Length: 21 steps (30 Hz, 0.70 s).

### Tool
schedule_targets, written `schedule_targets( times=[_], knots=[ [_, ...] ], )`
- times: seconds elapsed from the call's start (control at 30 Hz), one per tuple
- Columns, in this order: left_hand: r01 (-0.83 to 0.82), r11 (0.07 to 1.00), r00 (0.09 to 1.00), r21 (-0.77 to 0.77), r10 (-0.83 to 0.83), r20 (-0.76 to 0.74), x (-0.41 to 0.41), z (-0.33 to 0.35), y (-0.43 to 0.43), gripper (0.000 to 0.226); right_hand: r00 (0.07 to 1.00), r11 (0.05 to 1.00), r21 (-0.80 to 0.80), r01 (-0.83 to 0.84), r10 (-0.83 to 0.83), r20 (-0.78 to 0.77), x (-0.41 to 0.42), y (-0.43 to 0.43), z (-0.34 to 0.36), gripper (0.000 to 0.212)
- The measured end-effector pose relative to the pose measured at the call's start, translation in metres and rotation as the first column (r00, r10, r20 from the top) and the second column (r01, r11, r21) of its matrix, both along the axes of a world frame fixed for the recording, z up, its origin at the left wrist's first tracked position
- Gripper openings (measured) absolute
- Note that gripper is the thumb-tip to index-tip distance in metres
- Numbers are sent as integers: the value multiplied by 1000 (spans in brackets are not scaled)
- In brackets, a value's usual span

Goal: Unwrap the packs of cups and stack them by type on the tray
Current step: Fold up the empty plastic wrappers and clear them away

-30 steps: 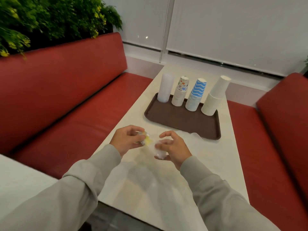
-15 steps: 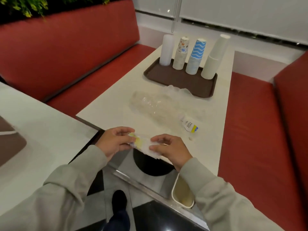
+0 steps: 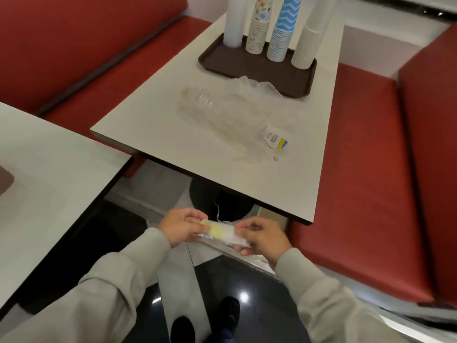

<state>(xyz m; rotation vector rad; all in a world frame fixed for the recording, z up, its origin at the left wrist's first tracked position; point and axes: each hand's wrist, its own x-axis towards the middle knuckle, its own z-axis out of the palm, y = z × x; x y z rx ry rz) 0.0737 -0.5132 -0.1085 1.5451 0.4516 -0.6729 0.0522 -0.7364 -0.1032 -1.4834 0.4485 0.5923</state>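
Gripping with left hand (image 3: 181, 227) the left end of crumpled yellow-labelled wrapper (image 3: 221, 232); pinching right end with right hand (image 3: 262, 237). Long axis left to right, held just off near table (image 3: 173, 149) edge, above floor. Four upright cup stacks (image 3: 280, 38) on brown tray (image 3: 300, 82).

Brown tray (image 3: 249, 66) at the far end of the desk (image 3: 173, 134) carries four upright stacks in a row: pale stack (image 3: 233, 21), printed stack (image 3: 258, 30), blue-wave stack (image 3: 282, 33), white stack (image 3: 308, 40). Clear wrap (image 3: 230, 110) lies loose, touching the tray's near rim. A yellow-patched scrap (image 3: 222, 232) is pinched between left hand (image 3: 181, 226) and right hand (image 3: 263, 237)
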Motion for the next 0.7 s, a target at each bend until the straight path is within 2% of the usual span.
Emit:
schedule_targets(
  times=[0.13, 0.23, 0.3, 0.47, 0.53, 0.6, 0.7],
  knots=[
    [61, 991, 998, 117, -64, 19, -10, -41, -19, 25, 997, 998, -57, -4, -1, -82, -23, -11, -36, 26],
    [83, 989, 996, 118, -88, 33, -12, -68, -44, 31, 995, 990, -139, 18, -31, -95, -38, -30, -69, 26],
    [59, 995, 998, 83, -60, 13, -10, -82, -65, 35, 990, 982, -161, 95, -111, -93, -45, -44, -91, 23],
    [-79, 989, 993, -128, 67, -97, 11, -121, -131, 44, 929, 929, -120, 349, -359, -84, -44, -86, -140, 21],
    [-72, 993, 993, -95, 62, -100, 19, -143, -160, 44, 932, 934, -128, 333, -346, -105, -42, -106, -165, 22],
    [-71, 996, 993, -46, 66, -94, 25, -158, -176, 40, 954, 957, -148, 250, -270, -132, -37, -114, -182, 25],
    [-50, 999, 995, -4, 50, -83, 39, -188, -211, 20, 971, 975, -112, 191, -204, -122, -25, -135, -218, 23]
  ],
)
